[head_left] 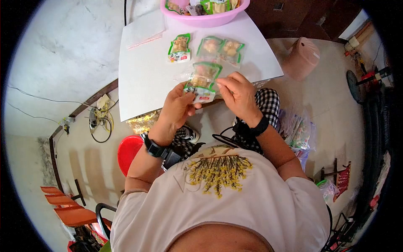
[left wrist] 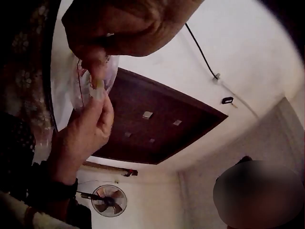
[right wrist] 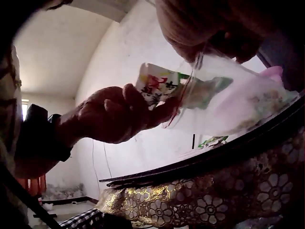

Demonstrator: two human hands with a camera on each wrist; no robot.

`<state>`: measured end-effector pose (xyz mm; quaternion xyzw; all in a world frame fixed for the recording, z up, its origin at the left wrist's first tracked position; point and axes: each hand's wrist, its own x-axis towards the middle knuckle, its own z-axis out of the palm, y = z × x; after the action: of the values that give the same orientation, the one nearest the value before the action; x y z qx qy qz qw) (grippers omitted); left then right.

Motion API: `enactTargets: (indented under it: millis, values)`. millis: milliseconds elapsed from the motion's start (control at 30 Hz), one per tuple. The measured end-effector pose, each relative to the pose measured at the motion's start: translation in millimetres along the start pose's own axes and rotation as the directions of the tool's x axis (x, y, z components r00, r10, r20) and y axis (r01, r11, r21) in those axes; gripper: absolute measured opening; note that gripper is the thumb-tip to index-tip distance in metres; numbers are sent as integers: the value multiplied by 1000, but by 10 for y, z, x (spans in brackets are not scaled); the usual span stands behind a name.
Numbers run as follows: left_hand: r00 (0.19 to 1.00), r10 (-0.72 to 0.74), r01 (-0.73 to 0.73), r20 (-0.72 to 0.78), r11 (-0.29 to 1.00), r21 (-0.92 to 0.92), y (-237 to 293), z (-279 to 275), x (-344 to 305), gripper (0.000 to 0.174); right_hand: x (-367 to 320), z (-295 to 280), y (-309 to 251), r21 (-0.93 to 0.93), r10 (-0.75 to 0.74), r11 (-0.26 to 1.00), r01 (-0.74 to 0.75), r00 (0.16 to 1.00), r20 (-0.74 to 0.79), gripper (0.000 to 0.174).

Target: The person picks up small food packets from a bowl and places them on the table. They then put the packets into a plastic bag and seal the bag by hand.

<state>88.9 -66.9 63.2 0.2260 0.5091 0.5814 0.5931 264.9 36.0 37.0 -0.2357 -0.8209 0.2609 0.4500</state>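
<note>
In the head view my left hand (head_left: pixel 178 106) pinches the white lower end of a green-edged food packet (head_left: pixel 201 90) above the table's near edge. The packet's upper part lies inside a clear plastic bag (right wrist: pixel 214 107), seen best in the right wrist view. My right hand (head_left: pixel 240 97) pinches the bag's edge, to the right of the packet. In the right wrist view the packet's printed end (right wrist: pixel 157 82) sticks out of the bag mouth beside my left hand (right wrist: pixel 114 114). Farther up the white table (head_left: pixel 147 84) lie a single packet (head_left: pixel 180 47) and two side by side (head_left: pixel 231 49).
A pink basin (head_left: pixel 205 20) with several packets stands at the table's far edge. Flat clear bags (head_left: pixel 145 32) lie at the far left of the table. On the floor are a red basin (head_left: pixel 129 153), a pinkish cylindrical container (head_left: pixel 303 59) and a heap of plastic packaging (head_left: pixel 299 130).
</note>
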Motion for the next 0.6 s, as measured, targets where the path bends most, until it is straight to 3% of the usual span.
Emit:
enactTargets:
  millis: [233, 333, 433, 600]
  values:
    - [1000, -1, 3, 21, 995, -97, -91, 124, 378, 27, -20, 21, 12, -30, -21, 999, 22, 999, 28, 12]
    - [995, -4, 9, 99, 999, -43, -111, 156, 540, 27, -42, 40, 42, -11, -45, 999, 45, 999, 12, 12]
    - [997, 23, -25, 69, 999, 33, -36, 327, 582, 21, -42, 67, 65, -4, -105, 994, 105, 994, -43, 12]
    - [999, 29, -29, 16, 1000, 1, -139, 435, 833, 25, -84, 70, 111, -64, -99, 993, 98, 995, -8, 11]
